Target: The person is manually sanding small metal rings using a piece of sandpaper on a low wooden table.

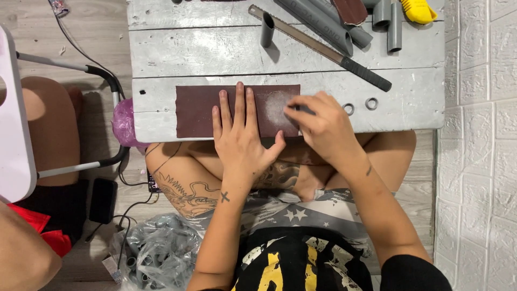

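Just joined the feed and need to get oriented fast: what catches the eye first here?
The dark brown sandpaper sheet lying flat at the near edge of the grey wooden table, with the left hand spread flat on it. Beside that, the right hand presses a small grey piece onto a whitish dusty patch of the sheet. Further back lie a saw and grey pipes.

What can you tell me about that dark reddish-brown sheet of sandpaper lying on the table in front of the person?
The sandpaper is a long rectangular sheet, dark reddish-brown and matte, lying flat along the near edge of the grey wooden table. Its left end is slightly ragged. A pale dusty patch marks its right part. The left hand presses flat on its middle, fingers spread. The right hand covers its right end, pinching a small dark grey piece against it, too hidden to identify.
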